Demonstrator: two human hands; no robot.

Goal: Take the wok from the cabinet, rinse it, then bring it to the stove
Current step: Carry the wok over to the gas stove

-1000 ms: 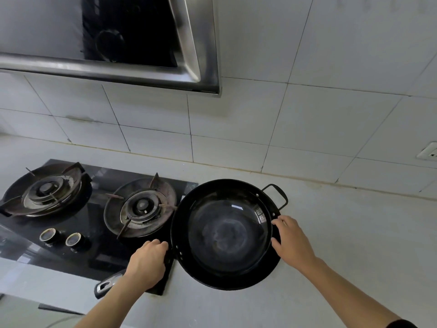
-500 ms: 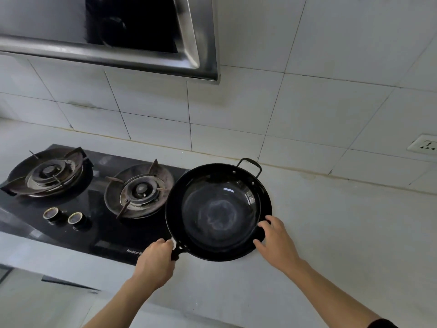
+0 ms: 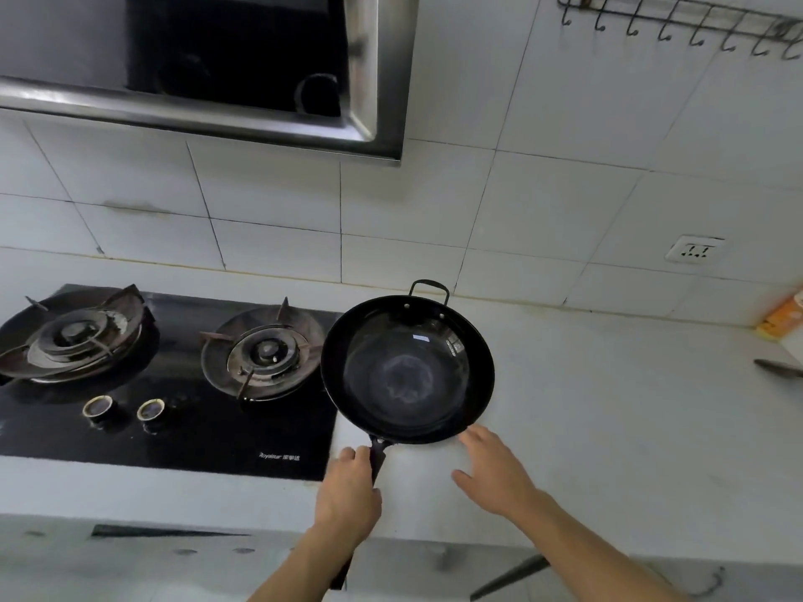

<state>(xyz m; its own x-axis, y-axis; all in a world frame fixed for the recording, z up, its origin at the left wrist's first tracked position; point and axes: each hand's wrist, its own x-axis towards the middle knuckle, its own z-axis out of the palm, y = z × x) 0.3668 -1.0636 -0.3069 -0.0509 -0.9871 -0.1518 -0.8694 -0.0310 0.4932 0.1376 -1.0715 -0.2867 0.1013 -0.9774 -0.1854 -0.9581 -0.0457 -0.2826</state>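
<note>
A person is standing at a pale stone kitchen counter, both bare forearms reaching forward. The left hand is curling its fingers around the long dark handle of a round black metal wok, gripping it close to the counter's front edge. The wok is sitting upright on the counter just to the right of the black glass 2-burner gas stove, its left rim overlapping the stove's right edge, its small loop handle pointing toward the wall. Its inside is showing a dull greyish ring at the bottom and a bright glint near the far side.

The right hand is hovering low beside the wok's near right rim, fingers stretched and spread loosely, holding nothing; whether the fingertips are touching the rim is hard to tell.

On the stove, the right-hand round burner is lying just beside the wok, and the left-hand burner is sitting well apart from it. 2 brass-rimmed knobs are standing in front of the burners. A stainless steel range hood is hanging above the stove against the white tiled wall. A wire hook rail is running along the wall at the upper right, and a white wall socket is showing below it. At the far right edge, an orange and white package is leaning near the wall.
</note>
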